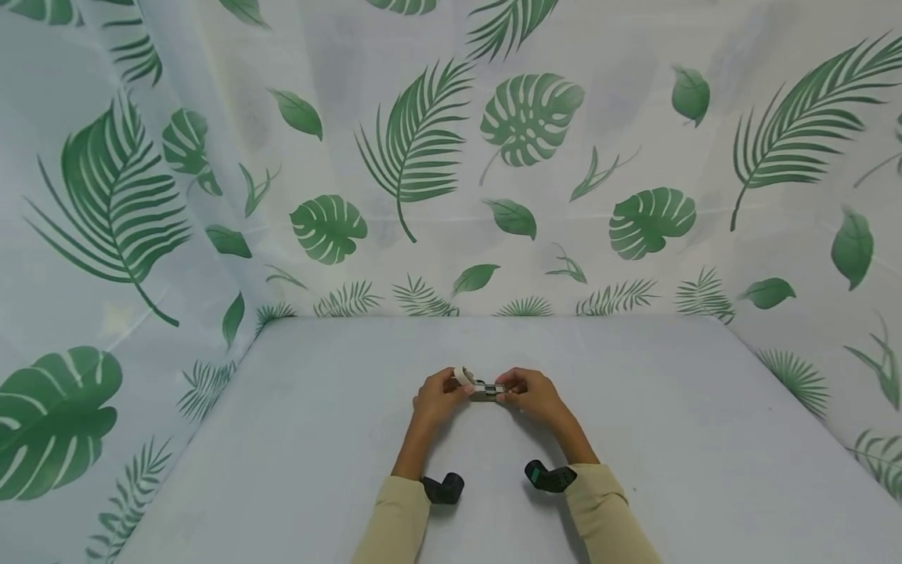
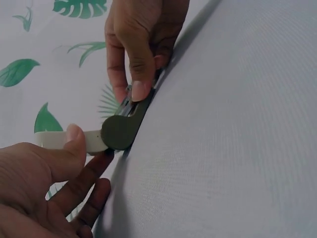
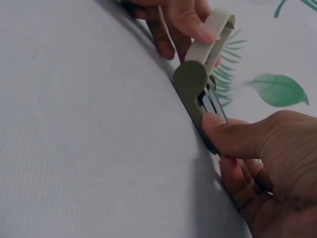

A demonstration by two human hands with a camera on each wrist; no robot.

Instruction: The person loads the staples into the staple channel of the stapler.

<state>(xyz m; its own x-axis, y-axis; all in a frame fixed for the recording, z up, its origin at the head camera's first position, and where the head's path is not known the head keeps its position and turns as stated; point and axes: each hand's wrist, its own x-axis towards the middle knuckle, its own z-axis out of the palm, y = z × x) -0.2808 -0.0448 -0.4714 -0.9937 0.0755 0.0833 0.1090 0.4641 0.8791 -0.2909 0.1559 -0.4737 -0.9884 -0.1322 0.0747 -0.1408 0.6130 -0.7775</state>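
A small stapler (image 1: 483,397) is between the two hands at the middle of the white table, its cream cover (image 2: 93,141) swung up from the olive-green base (image 3: 187,82). The left hand (image 1: 438,397) pinches that cover between thumb and fingers. At the opposite end, the right hand (image 1: 534,394) grips the base and its metal rail (image 3: 216,103), with the thumb on the near side. The rail shows partly in the right wrist view; the right fingers hide its far end. Whether staples lie inside cannot be seen.
The white tabletop (image 1: 282,439) spreads around both arms. Behind and at the sides hangs a pale curtain (image 1: 437,258) printed with green leaves. A black wrist camera is strapped on the left wrist (image 1: 444,489) and another on the right wrist (image 1: 550,476).
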